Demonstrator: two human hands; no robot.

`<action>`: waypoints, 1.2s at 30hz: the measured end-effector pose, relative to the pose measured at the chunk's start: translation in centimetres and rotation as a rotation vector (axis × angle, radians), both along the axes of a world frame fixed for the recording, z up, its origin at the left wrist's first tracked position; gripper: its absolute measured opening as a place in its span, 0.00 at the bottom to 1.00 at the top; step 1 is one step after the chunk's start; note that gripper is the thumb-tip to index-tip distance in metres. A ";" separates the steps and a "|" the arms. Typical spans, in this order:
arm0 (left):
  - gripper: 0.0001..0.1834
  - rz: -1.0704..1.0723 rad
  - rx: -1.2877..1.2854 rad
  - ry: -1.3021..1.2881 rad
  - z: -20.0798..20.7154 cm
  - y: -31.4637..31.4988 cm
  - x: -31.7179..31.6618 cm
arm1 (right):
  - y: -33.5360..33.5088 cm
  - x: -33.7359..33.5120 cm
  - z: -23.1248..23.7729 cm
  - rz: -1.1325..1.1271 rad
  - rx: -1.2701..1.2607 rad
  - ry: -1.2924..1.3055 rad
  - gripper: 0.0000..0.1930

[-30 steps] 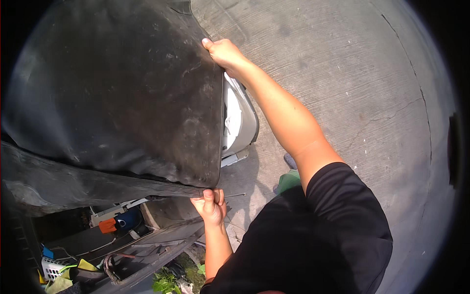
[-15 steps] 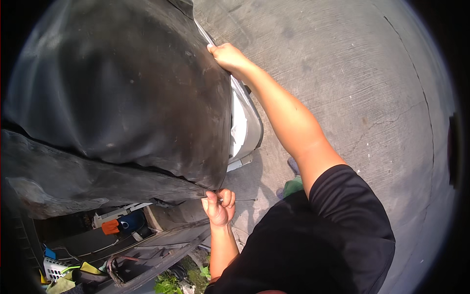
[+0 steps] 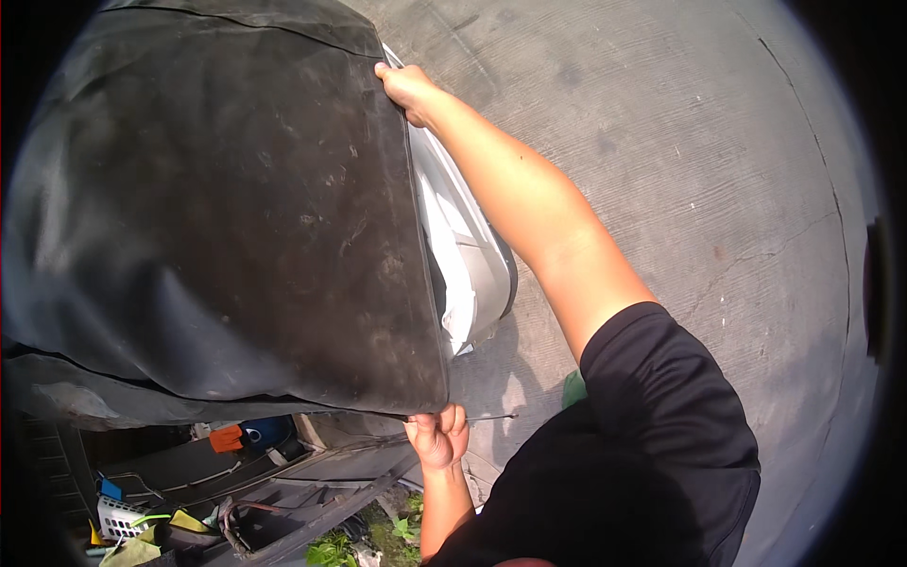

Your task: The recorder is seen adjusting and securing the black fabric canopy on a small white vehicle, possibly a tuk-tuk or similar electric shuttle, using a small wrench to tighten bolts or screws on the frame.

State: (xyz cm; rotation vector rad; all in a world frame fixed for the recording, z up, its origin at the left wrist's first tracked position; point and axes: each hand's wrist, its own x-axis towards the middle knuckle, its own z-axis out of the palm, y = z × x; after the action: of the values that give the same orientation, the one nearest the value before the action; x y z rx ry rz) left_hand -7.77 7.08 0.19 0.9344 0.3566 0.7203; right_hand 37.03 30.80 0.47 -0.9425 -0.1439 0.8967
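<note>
A large black tarp-like cover (image 3: pixel 246 198), scuffed and creased, fills the left and upper part of the view. My right hand (image 3: pixel 408 92) is closed on its right edge near the top, thumb on the upper face. Lower down, my left hand (image 3: pixel 439 437) pinches the cover's near corner. A thin dark cord or rod (image 3: pixel 491 417) sticks out to the right from beside the left hand's fingers; whether the hand grips it too, I cannot tell. Past the cover's edge, between my hands, shows a white and grey curved panel (image 3: pixel 482 274) with a dark rim.
Ribbed, cracked concrete (image 3: pixel 699 189) spreads to the right. Under the cover at lower left lie a white plastic basket (image 3: pixel 121 518), an orange item (image 3: pixel 226 439), a blue rounded object (image 3: pixel 267 432) and a looped hose (image 3: pixel 231 524). Green plants (image 3: pixel 331 550) grow near the bottom.
The cover's near corner and my left hand have come lower and slightly right. My right hand has moved up and left with the edge. The cover lies flatter, and more of the white panel shows.
</note>
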 end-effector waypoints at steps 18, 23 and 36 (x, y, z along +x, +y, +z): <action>0.13 0.633 0.095 -0.030 -1.0 -5.3 9.6 | 0.1 -0.1 -1.1 0.063 -0.361 -0.655 0.30; 0.12 0.848 0.138 0.050 -0.4 -7.1 12.2 | -0.2 -1.1 -0.5 0.124 -0.364 -0.699 0.30; 0.15 1.120 0.023 0.157 -0.9 -8.9 13.0 | 7.7 6.6 1.2 0.265 -0.088 0.032 0.44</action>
State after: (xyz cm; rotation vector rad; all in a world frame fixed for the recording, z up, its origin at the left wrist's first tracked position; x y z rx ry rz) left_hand 5.20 -1.87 -0.68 0.7644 1.0452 1.6681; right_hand 43.60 38.51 1.72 -1.0051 -0.2065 1.1702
